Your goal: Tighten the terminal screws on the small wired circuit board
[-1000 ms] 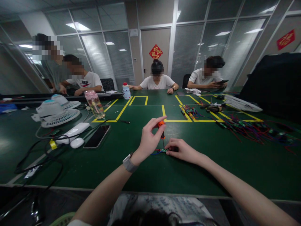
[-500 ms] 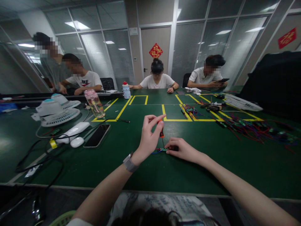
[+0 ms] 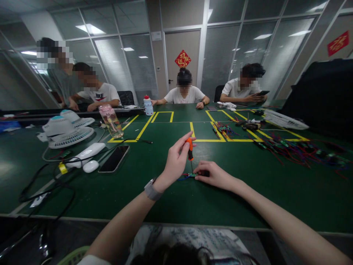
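Note:
My left hand [image 3: 177, 156] is closed on the orange-and-black handle of a screwdriver [image 3: 190, 150], thumb on the near side and fingers behind. The screwdriver stands nearly upright, its thin shaft reaching down to a small green circuit board [image 3: 192, 175] on the table. Whether the tip sits in a screw is too small to tell. Red and blue wires come off the board's left end. My right hand [image 3: 210, 173] pinches the board's right end, with a dark piece partly hidden under its fingers.
On the green table [image 3: 124, 198], a phone [image 3: 114, 159], white fans [image 3: 66, 129], cables and a pink-lidded bottle [image 3: 111, 121] lie left. Wired circuit boards [image 3: 300, 149] pile up at right, near a white keyboard [image 3: 285, 120]. Several people are around the table.
My left fingers have shifted around the screwdriver's handle, straightening and baring more of its orange top. My right hand and the board have stayed in place.

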`<state>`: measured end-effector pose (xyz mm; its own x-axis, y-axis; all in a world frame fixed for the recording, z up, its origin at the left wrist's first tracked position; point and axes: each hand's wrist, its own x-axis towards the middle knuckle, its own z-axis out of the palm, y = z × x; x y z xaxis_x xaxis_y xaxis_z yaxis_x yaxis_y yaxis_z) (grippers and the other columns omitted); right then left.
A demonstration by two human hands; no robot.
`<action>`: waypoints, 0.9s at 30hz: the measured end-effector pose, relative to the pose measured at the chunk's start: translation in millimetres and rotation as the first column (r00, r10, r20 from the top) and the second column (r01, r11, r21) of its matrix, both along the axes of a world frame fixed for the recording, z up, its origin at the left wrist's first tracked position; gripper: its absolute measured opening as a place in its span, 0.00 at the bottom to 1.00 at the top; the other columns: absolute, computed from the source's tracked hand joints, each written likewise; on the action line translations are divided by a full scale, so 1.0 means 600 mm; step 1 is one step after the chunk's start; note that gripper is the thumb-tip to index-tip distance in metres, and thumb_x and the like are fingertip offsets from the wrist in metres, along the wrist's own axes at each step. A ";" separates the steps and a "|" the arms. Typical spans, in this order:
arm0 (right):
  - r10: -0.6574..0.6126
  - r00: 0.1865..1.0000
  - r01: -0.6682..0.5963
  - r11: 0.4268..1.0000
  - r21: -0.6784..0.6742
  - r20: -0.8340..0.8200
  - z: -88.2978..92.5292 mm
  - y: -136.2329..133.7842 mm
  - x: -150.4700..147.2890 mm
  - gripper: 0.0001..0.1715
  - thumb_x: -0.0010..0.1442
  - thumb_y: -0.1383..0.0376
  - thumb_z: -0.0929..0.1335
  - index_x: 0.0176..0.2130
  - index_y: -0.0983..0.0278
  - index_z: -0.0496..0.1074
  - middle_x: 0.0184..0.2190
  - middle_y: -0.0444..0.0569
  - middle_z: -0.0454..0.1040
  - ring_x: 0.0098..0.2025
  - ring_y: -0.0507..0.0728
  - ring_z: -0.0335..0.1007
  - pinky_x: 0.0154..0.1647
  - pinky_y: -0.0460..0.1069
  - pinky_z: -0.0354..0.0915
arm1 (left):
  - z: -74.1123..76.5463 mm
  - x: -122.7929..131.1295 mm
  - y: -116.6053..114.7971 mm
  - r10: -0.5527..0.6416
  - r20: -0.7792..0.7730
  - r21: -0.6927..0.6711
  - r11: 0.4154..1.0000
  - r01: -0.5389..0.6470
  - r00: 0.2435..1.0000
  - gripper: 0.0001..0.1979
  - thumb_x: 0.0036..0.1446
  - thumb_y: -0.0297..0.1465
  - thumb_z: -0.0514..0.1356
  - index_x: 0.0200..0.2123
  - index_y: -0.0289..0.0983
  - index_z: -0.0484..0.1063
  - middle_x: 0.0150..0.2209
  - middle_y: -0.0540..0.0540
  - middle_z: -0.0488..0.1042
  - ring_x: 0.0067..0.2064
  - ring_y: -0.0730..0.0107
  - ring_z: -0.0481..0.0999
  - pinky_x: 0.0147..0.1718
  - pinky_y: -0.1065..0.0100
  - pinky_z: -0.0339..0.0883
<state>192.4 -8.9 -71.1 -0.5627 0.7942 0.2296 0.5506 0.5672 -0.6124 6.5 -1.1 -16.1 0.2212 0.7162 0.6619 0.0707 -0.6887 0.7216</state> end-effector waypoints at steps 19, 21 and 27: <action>0.010 1.000 -0.010 1.000 0.015 -0.008 -0.007 0.004 0.002 0.08 0.59 0.64 0.70 0.39 0.65 0.77 0.33 0.49 0.72 0.32 0.54 0.70 0.34 0.48 0.66 | 0.004 -0.003 -0.005 0.117 -0.131 0.154 0.983 -0.096 0.984 0.17 0.65 0.30 0.53 0.56 0.43 0.68 0.49 0.44 0.68 0.51 0.66 0.69 0.51 0.64 0.64; 0.009 1.000 -0.009 1.000 0.017 -0.005 -0.006 0.004 0.002 0.08 0.59 0.64 0.70 0.39 0.65 0.77 0.33 0.49 0.72 0.32 0.54 0.70 0.35 0.48 0.66 | 0.002 -0.002 -0.004 0.045 -0.088 0.130 0.991 -0.034 0.995 0.19 0.66 0.28 0.51 0.58 0.43 0.65 0.48 0.45 0.71 0.49 0.68 0.72 0.49 0.65 0.65; 0.013 1.000 -0.013 1.000 0.015 -0.024 -0.009 0.006 0.003 0.09 0.58 0.64 0.70 0.39 0.65 0.77 0.32 0.48 0.72 0.31 0.54 0.69 0.34 0.48 0.67 | 0.009 -0.007 -0.003 0.169 -0.146 0.173 0.975 -0.143 0.975 0.13 0.59 0.33 0.61 0.48 0.42 0.74 0.41 0.47 0.70 0.44 0.68 0.70 0.47 0.65 0.65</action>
<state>194.1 -5.5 -76.8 -0.5669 0.7833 0.2549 0.5287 0.5833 -0.6166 2.6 -3.2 -10.9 0.2268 0.6378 0.7361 0.2913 -0.7656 0.5736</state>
